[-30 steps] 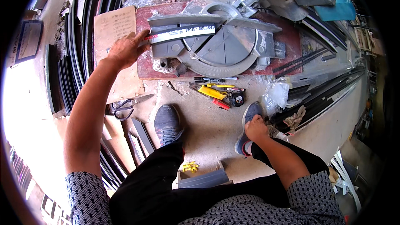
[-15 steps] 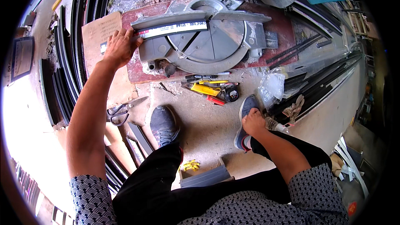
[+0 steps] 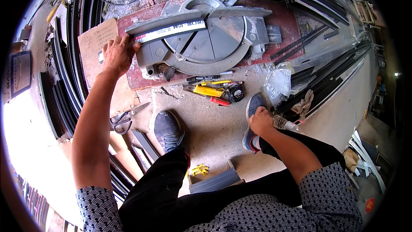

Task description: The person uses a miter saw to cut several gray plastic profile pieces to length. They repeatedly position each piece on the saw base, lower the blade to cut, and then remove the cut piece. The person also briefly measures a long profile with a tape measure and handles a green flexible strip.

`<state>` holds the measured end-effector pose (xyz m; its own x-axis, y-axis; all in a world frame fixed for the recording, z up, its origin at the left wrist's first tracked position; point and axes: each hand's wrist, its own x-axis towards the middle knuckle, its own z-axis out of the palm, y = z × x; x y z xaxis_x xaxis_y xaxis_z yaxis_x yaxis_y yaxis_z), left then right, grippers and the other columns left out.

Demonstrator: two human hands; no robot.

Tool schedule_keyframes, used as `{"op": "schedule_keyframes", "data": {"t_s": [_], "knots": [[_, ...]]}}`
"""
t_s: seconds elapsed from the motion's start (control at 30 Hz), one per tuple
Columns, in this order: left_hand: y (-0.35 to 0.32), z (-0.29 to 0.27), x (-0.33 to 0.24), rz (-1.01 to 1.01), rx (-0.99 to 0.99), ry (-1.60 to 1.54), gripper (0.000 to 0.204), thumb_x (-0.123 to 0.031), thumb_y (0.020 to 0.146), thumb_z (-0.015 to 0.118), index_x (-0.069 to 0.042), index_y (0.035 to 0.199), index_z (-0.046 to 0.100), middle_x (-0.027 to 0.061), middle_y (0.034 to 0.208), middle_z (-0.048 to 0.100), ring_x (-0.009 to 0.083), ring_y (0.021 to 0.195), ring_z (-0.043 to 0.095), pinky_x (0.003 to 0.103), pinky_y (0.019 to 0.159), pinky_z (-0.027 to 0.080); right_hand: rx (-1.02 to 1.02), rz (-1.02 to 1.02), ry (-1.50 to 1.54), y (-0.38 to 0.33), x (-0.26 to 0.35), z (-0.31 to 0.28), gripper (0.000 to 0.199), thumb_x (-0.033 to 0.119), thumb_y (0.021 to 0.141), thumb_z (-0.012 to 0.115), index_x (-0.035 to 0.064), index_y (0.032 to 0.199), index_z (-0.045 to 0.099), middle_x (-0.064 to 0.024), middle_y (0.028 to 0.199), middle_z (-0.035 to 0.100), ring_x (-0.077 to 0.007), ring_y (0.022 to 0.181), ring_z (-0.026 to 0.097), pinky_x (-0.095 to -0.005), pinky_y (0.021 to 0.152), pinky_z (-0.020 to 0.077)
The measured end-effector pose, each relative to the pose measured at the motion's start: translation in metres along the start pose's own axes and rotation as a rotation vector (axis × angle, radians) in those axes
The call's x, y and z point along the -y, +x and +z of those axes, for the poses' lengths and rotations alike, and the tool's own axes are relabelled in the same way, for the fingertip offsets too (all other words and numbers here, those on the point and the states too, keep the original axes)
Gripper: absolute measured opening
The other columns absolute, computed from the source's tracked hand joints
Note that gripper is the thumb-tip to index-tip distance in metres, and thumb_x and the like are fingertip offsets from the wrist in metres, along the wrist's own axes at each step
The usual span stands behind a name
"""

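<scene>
A long, narrow strip with a white printed face and dark edge (image 3: 171,31) lies at upper centre, its long axis running left to right, the right end slightly higher in the frame, reaching the slot of the round grey metal saw table (image 3: 227,38). The left hand (image 3: 119,53) pinches its left end between thumb and fingers. The right hand (image 3: 261,121), fingers curled, is by the dark fabric right shoe (image 3: 255,101); whether it grips anything, I cannot tell. A second ago a dark band separated the white face from the dull metal fence (image 3: 240,12); now they run side by side, and the saw appears farther left. Underneath is a dusty, scuffed red board (image 3: 283,21).
</scene>
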<state>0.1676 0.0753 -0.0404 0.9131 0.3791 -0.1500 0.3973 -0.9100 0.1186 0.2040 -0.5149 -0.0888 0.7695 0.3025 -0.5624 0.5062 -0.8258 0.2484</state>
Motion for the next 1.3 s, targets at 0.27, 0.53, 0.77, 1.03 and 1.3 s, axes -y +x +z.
{"op": "schedule_keyframes", "data": {"t_s": [0.27, 0.53, 0.77, 1.03, 1.3], "knots": [[0.001, 0.003, -0.002, -0.002, -0.013, 0.002, 0.059, -0.059, 0.103, 0.052, -0.006, 0.129, 0.061, 0.0159, 0.123, 0.066, 0.0372, 0.121, 0.057, 0.051, 0.108, 0.035, -0.031, -0.01, -0.003, 0.0, -0.001, 0.007, 0.066, 0.034, 0.089, 0.058, -0.0213, 0.123, 0.049, -0.0351, 0.102, 0.067, -0.0396, 0.085, 0.074, -0.0456, 0.072, 0.063], [0.002, 0.008, 0.002, 0.042, -0.06, -0.013, 0.056, -0.06, 0.104, 0.049, -0.007, 0.117, 0.061, 0.0166, 0.118, 0.065, 0.0396, 0.116, 0.058, 0.054, 0.102, 0.038, -0.031, 0.025, 0.012, 0.0, 0.001, 0.004, 0.066, 0.034, 0.088, 0.059, -0.0204, 0.123, 0.049, -0.0336, 0.1, 0.067, -0.0396, 0.084, 0.074, -0.046, 0.07, 0.0632], [0.005, 0.005, 0.001, 0.016, -0.007, -0.008, 0.058, -0.061, 0.102, 0.052, -0.009, 0.124, 0.063, 0.0167, 0.121, 0.067, 0.0396, 0.119, 0.058, 0.053, 0.105, 0.038, -0.037, 0.021, 0.028, 0.0, 0.0, 0.008, 0.066, 0.034, 0.089, 0.059, -0.0204, 0.124, 0.048, -0.0334, 0.102, 0.067, -0.0393, 0.085, 0.074, -0.0456, 0.071, 0.0633], [0.003, 0.006, 0.002, 0.038, -0.034, -0.054, 0.054, -0.059, 0.103, 0.052, -0.009, 0.121, 0.062, 0.017, 0.117, 0.067, 0.0405, 0.119, 0.057, 0.055, 0.105, 0.036, -0.035, 0.043, 0.006, 0.0, 0.002, 0.006, 0.065, 0.035, 0.088, 0.06, -0.0188, 0.123, 0.051, -0.0298, 0.102, 0.068, -0.0357, 0.086, 0.074, -0.0433, 0.069, 0.0631], [0.005, 0.008, 0.001, 0.046, -0.039, -0.062, 0.054, -0.058, 0.104, 0.052, -0.009, 0.124, 0.06, 0.0171, 0.119, 0.067, 0.0412, 0.118, 0.057, 0.054, 0.106, 0.035, -0.046, 0.006, -0.023, -0.001, -0.001, 0.01, 0.067, 0.035, 0.088, 0.06, -0.0201, 0.124, 0.049, -0.0315, 0.101, 0.067, -0.0374, 0.085, 0.074, -0.0437, 0.069, 0.0631]]}}
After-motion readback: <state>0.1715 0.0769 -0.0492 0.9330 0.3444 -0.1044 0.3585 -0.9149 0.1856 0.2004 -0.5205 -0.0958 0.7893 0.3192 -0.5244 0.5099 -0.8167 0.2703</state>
